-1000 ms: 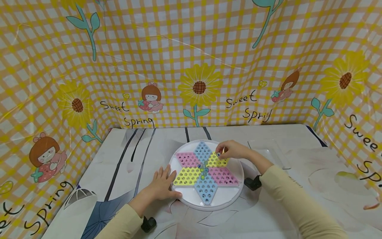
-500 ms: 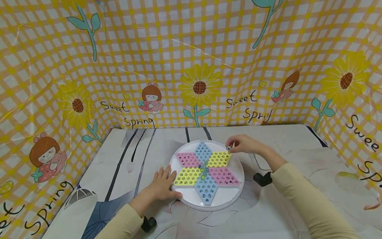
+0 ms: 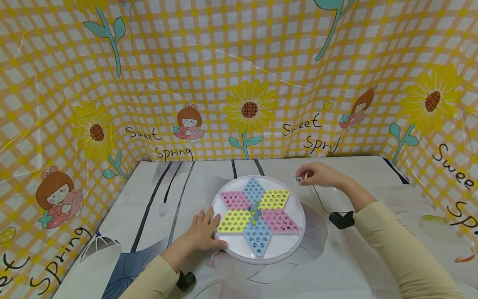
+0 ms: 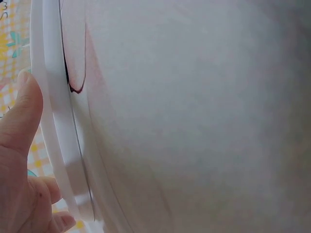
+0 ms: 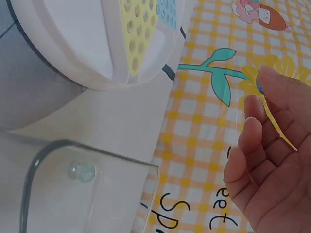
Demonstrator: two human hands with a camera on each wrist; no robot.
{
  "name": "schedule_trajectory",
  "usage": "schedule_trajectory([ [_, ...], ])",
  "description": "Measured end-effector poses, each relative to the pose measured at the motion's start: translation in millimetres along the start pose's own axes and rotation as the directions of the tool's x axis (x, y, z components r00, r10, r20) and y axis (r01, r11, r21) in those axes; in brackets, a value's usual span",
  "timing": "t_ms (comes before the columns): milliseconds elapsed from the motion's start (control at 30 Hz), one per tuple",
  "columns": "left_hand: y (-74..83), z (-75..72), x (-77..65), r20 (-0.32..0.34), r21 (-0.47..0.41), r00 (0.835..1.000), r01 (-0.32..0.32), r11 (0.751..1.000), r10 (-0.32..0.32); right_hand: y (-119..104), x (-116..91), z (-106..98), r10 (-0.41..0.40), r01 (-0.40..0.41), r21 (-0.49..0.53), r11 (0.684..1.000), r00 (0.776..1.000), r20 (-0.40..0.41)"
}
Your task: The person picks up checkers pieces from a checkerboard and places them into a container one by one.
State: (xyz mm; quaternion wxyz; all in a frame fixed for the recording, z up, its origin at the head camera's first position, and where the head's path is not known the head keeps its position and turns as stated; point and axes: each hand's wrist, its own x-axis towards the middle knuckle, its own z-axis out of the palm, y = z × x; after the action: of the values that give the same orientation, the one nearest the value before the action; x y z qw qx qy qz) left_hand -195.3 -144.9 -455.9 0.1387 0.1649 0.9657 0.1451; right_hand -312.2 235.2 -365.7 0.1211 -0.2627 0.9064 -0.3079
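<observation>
A round white Chinese checkers board (image 3: 285, 247) carries a star of pink, yellow and blue hole panels. Several glass marbles (image 3: 254, 213) sit at its centre. My left hand (image 3: 201, 230) rests with spread fingers on the board's left rim; the left wrist view shows its thumb (image 4: 26, 102) against that white edge. Off the board's right side, my right hand (image 3: 323, 175) pinches a marble (image 3: 298, 179) between thumb and fingertips, raised above the table. In the right wrist view, only a blue bit of this marble (image 5: 259, 89) shows; the fingers hide the rest.
A clear plastic tray (image 3: 328, 212) lies right of the board, partly behind the right forearm. Inside it, a pale glass marble (image 5: 86, 172) appears in the right wrist view. A yellow checked cloth (image 3: 209, 62) hangs behind and along both sides of the table.
My right hand has moved from over the board's yellow upper-right panel, out to the right towards the clear tray, carrying the marble. The left hand has stayed on the rim.
</observation>
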Motion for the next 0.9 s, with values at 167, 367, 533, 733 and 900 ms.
schedule_trajectory([
  [167,0.1,-0.6,0.1,0.001,0.002,1.000,-0.005,1.000,0.005,3.3,-6.2,-5.7,0.021,-0.020,0.006,1.000,1.000,-0.018],
  [367,-1.5,0.6,1.2,0.007,0.003,1.000,-0.002,1.000,0.002,8.2,-14.7,-13.9,0.034,-0.034,-0.007,0.999,0.999,-0.031],
  [533,-2.5,1.9,2.2,-0.001,0.012,1.000,-0.005,1.000,0.005,16.3,-21.5,-20.5,0.053,-0.053,-0.011,0.999,0.997,-0.052],
  [733,-3.1,2.4,2.5,0.003,0.013,1.000,0.001,1.000,-0.001,23.5,-31.5,-27.5,0.087,-0.088,-0.006,0.996,0.993,-0.075],
  [900,-2.4,1.9,2.0,0.009,0.005,1.000,0.004,1.000,-0.004,29.3,-39.1,-32.5,0.091,-0.092,-0.009,0.996,0.992,-0.088],
])
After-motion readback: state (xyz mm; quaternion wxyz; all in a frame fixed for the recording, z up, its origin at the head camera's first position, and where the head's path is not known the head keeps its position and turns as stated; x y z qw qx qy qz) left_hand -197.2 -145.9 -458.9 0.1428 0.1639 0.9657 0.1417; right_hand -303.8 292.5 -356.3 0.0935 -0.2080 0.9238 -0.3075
